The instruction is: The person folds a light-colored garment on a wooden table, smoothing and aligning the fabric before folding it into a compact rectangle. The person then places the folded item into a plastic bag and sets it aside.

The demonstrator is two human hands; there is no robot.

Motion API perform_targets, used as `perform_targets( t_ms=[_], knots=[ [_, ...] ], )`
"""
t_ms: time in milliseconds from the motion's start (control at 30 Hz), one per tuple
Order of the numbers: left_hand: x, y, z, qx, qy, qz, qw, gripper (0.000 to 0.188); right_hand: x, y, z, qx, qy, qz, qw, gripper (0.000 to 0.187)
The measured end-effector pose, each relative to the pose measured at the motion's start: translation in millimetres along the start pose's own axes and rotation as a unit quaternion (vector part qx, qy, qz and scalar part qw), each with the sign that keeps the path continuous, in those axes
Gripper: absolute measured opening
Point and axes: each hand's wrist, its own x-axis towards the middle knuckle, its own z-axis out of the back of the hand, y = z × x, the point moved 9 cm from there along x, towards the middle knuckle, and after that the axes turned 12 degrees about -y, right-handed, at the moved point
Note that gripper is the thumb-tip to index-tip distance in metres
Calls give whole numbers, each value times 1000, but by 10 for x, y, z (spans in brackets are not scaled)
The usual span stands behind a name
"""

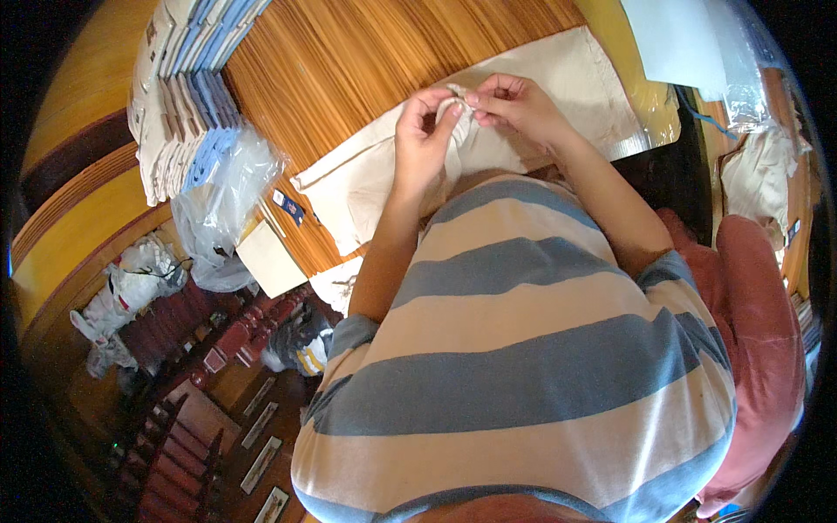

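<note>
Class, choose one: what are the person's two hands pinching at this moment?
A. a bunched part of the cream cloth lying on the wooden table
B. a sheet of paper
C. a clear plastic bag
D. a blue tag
A: the left hand and the right hand meet on a bunched fold of the cream cloth, which lies on the wooden table.

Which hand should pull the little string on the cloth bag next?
Probably the right hand: its fingertips already pinch the cord at the top of the cream cloth bag. The left hand grips the bunched fabric beside it, steadying it.
</note>
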Motion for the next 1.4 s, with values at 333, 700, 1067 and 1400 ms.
perform_targets(
  t_ms=[333, 700, 1067, 1400],
  knots=[
    [-106, -223, 230, 127, -103, -150, 975, 14, 51, -53, -122, 77, 4, 19, 997, 19],
    [-113, 125, 358, 19, -126, 25, 991, 12, 70, 118, -108, -24, -35, 112, 993, 20],
    [-167, -89, 324, 94, -146, -65, 983, 11, 21, 181, -183, -83, -43, 191, 977, 21],
    [-78, 161, 296, -40, 10, 128, 991, 16, 1, 221, -119, -102, -10, 151, 983, 33]
  ],
)
